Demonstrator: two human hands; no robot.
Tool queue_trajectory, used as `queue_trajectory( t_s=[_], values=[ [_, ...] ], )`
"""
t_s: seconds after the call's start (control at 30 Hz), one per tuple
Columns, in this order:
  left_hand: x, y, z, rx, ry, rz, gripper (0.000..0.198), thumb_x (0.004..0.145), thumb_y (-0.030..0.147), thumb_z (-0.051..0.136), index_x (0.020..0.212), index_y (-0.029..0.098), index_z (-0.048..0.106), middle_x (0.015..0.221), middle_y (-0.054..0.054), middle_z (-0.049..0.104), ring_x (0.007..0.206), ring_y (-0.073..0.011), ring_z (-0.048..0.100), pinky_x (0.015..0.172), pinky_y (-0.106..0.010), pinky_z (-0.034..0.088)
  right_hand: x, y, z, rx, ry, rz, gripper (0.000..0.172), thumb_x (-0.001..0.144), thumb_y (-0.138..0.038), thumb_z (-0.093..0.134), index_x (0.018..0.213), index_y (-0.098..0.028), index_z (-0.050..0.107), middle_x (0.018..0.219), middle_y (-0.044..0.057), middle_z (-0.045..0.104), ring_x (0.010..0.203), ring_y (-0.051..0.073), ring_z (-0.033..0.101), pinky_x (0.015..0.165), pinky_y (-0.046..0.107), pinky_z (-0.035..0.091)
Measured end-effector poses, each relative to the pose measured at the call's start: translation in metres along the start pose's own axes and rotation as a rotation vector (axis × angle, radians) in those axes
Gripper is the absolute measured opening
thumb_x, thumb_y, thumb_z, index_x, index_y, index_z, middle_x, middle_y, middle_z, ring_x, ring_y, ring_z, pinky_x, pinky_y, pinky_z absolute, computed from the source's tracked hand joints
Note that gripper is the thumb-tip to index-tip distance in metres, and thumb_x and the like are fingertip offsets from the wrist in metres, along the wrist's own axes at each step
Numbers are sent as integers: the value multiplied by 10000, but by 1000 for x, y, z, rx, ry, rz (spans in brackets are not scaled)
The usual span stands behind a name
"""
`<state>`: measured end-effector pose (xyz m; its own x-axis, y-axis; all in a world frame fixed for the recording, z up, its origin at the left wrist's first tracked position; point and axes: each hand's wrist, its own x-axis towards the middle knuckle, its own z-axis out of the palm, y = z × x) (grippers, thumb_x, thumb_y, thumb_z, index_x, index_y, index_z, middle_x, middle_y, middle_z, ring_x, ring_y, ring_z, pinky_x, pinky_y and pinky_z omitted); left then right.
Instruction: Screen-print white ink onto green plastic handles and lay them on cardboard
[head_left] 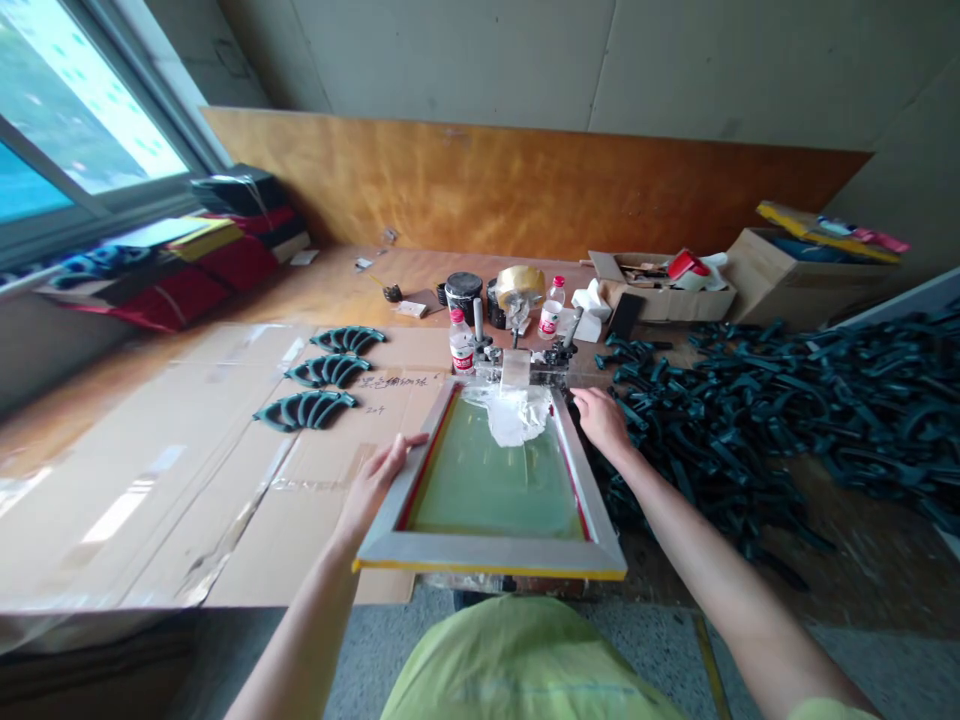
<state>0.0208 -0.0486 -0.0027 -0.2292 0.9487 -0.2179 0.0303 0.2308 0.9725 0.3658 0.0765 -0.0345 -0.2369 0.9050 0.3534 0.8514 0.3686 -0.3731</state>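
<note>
Screen frame, with silver sides and a green middle, is right in front of the person, at the near edge of the surface. Far off to the frame's left, a red and black stack sits by the window. Closer to the frame, three dark green curved parts lie in a row on flat cardboard.

The left grip is at the frame's left side. It is partly open, with loosely bent fingers touching the silver edge. Its underside is hidden, so I can't tell how tightly it holds.

White paste lies inside the frame's far end. Behind the frame stand a bottle, a roll of tape and another bottle. The right grip is by the frame's far right corner. Its fingers are curled nearly closed; I can't tell if they hold anything. Right of the frame is a big pile of dark green parts.
</note>
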Motion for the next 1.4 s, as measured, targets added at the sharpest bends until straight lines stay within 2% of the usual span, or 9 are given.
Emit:
queue_trajectory(
  t_s=[0.13,0.27,0.5,0.7,0.87,1.03,1.13,1.27,1.4],
  values=[
    [-8,-63,5,-8,-29,-158,862,725,601,666,1463,240,401,833,-6,708,662,-162,642,597,-250,501,49,-30,7,-40,-24,-149,521,814,-180,664,1319,-170,535,1320,123,539,1191,239,517,997,350,436],
    [1,-101,13,42,32,-143,865,745,615,630,1473,218,384,795,0,686,674,-157,633,617,-244,491,71,-63,30,-162,-307,-184,368,788,-142,663,1151,-168,609,1091,111,646,1023,237,589,857,321,470],
    [5,-114,9,90,2,-147,784,784,624,573,1441,220,431,816,-9,677,736,-171,638,663,-260,496,14,-54,31,-138,-461,-356,174,790,-61,541,880,-166,647,886,87,672,899,215,596,750,281,442],
    [2,-107,11,101,39,-144,754,759,610,609,1386,205,504,784,-14,685,723,-183,647,648,-266,500,7,-42,9,17,-570,-536,213,735,-12,538,795,-193,634,809,27,638,820,172,572,705,248,414],
    [-2,-100,11,45,65,-158,755,734,589,651,1368,200,521,787,-17,689,691,-171,647,622,-254,500,-1,-52,26,-22,-321,-407,249,790,-14,476,863,-174,652,903,74,632,927,214,544,792,305,441],
    [-4,-95,13,25,50,-165,737,754,599,635,1373,220,503,771,0,679,684,-158,645,609,-244,499,-25,-44,26,46,-321,-493,237,842,-55,499,931,-181,680,920,81,645,948,215,549,848,329,460],
    [-7,-81,13,-10,29,-189,765,737,589,663,1382,217,491,799,-10,693,670,-161,652,587,-243,502,5,-45,18,101,-313,-385,242,844,-163,615,1067,-232,679,990,45,675,939,196,590,844,312,468],
    [-13,-43,6,-76,-24,-206,827,719,594,684,1429,254,432,825,-7,712,672,-172,672,581,-251,509,64,-53,11,85,-289,-166,623,797,-201,697,1374,-330,501,1143,19,664,970,192,618,853,296,474],
    [-7,1,1,-147,-81,-163,716,763,726,521,1253,211,604,929,-52,728,707,-198,677,584,-279,522,87,-34,-4,9,-139,-32,627,820,-238,669,1409,-302,464,1133,45,664,960,215,623,844,311,468]
  ],
)
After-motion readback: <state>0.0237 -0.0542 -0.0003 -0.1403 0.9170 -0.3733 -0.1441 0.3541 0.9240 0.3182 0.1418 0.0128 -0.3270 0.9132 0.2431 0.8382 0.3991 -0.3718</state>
